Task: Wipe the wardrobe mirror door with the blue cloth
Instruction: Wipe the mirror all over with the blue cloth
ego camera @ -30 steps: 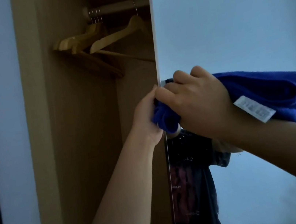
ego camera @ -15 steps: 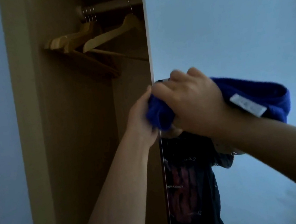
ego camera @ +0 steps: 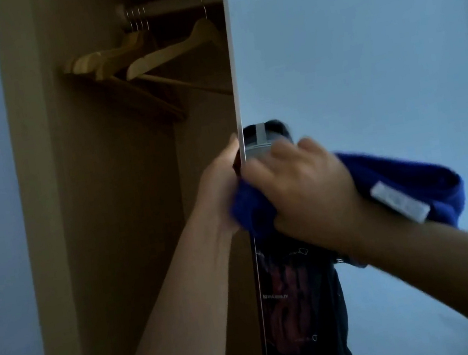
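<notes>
In the head view the blue cloth (ego camera: pixel 394 183) lies bunched under the right hand (ego camera: pixel 305 194), pressed against the wardrobe mirror door (ego camera: pixel 359 52) close to the door's left edge. One rounded fold of it pokes out to the left of the right hand's knuckles, right at the edge and touching the left hand (ego camera: pixel 219 191); the rest trails out to the right behind the wrist, draped over the forearm, with a white label (ego camera: pixel 399 205) lying just beside the wrist.

The right hand has its fingers curled over the wad of cloth — it grips it and holds it to the glass. The left hand reaches in from the left and clasps the door's edge at the same height, thumb up along the edge and palm on the edge itself; its fingers wrap behind the door and are hidden, so how tightly they close cannot be told.

Above and left of the left hand, inside the open wardrobe, wooden hangers (ego camera: pixel 148 56) hang from a rail (ego camera: pixel 170 4). Below the right hand the mirror reflects a person's dark printed shirt (ego camera: pixel 300 304).
</notes>
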### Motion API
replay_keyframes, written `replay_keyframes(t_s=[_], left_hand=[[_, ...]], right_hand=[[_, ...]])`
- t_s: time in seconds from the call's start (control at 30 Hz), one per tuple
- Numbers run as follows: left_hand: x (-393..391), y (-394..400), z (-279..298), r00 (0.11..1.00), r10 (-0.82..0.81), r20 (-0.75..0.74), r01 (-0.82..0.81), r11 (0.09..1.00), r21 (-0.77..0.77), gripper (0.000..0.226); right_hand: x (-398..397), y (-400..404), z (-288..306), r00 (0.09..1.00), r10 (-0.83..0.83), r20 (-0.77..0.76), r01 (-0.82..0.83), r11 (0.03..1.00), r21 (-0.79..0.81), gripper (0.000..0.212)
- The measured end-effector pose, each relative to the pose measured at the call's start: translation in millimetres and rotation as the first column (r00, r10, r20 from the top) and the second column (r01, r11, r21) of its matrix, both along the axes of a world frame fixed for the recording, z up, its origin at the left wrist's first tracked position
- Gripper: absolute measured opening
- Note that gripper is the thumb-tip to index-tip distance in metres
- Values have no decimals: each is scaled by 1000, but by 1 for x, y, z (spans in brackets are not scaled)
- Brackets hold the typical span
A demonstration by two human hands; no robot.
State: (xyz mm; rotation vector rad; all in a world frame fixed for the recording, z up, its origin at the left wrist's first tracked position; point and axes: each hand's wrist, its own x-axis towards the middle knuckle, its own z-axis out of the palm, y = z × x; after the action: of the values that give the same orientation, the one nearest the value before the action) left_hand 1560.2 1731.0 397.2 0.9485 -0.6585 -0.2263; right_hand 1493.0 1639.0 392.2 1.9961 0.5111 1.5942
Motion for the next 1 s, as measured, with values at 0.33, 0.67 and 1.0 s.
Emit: replay_keyframes(t_s=[0.33,0.67,1.0], left_hand=[[6,0,1,1000,-4,27,2,997,78,42],[11,-1,-6,992,47,114,-39,997,-71,31],[5,2,1,991,105,83,-116,984,133,48]], right_hand=[[4,0,-23,1000,-9,19,9,1000,-22,20],[6,10,37,990,-20,137,7,995,95,33],[3,-6,-28,999,20,31,-22,999,50,22]])
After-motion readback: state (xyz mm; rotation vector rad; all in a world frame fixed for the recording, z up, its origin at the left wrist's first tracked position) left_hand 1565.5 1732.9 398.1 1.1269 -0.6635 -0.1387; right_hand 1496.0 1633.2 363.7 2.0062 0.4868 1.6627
